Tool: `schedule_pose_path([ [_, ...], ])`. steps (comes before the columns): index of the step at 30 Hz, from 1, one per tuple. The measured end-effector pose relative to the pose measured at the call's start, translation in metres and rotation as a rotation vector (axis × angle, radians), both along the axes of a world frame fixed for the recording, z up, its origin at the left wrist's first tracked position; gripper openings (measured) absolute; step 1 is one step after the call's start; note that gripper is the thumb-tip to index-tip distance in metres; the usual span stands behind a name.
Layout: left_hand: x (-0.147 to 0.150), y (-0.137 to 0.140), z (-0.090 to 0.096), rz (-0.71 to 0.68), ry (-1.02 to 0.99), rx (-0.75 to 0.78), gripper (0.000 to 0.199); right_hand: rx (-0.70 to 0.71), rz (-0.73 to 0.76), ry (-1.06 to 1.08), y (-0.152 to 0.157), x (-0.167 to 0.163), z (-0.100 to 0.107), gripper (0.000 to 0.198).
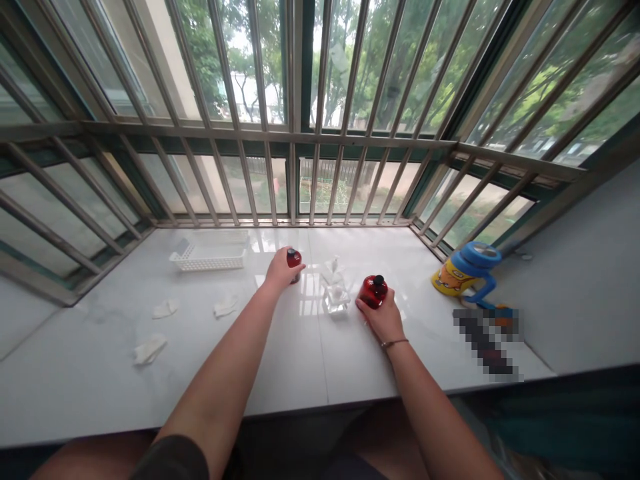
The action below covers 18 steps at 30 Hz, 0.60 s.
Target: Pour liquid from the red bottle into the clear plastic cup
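My left hand [283, 268] is wrapped round a small red bottle with a dark cap [294, 257], which stands upright on the white sill. A larger, round red bottle with a black top [374, 291] is gripped by my right hand [384, 317], fingers around its lower side. Between the two hands stand clear glass bottles: a square one [337, 300] nearer me and another [332, 272] just behind it. Reflections on the glossy surface blur their outlines. Parts of both red bottles are covered by my fingers.
A white perforated plastic basket [213, 260] sits at the back left. Crumpled white tissues [150, 349] lie on the left of the sill [280, 373]. A yellow cup with a blue lid [457, 270] stands at right, near a pixelated dark item [487, 343]. Metal bars [295, 177] line the windows.
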<state>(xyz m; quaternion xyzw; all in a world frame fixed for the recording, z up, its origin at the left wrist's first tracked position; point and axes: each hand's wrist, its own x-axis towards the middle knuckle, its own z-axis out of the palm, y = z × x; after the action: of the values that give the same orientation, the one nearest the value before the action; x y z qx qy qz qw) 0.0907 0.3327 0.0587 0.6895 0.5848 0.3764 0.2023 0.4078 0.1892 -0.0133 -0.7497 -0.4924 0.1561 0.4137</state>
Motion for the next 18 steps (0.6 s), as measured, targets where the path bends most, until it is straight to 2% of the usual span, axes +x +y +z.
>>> schedule_pose_path([
  [2,-0.005,0.001,-0.003,-0.036,0.008,-0.009,0.062,-0.007,0.024,-0.006,-0.001,0.002,0.001,0.089],
  [4,-0.011,-0.010,-0.007,-0.052,0.016,0.001,0.058,0.004,0.045,-0.015,-0.005,0.004,0.002,0.103],
  [6,-0.022,-0.030,-0.010,-0.056,0.023,0.020,0.056,0.055,0.032,-0.055,-0.015,0.005,0.002,0.118],
  [8,-0.037,-0.058,-0.013,-0.055,0.026,0.042,0.054,0.149,-0.015,-0.120,-0.030,0.001,0.005,0.119],
  [11,-0.066,-0.107,-0.015,-0.029,0.029,0.060,0.054,0.345,-0.037,-0.215,-0.054,-0.015,0.019,0.091],
  [14,-0.096,-0.157,-0.016,0.030,0.050,0.069,0.054,0.506,0.097,-0.301,-0.064,-0.043,0.047,0.059],
  [18,-0.129,-0.212,-0.016,0.092,0.098,0.106,0.053,0.538,0.328,-0.348,-0.042,-0.083,0.088,0.037],
])
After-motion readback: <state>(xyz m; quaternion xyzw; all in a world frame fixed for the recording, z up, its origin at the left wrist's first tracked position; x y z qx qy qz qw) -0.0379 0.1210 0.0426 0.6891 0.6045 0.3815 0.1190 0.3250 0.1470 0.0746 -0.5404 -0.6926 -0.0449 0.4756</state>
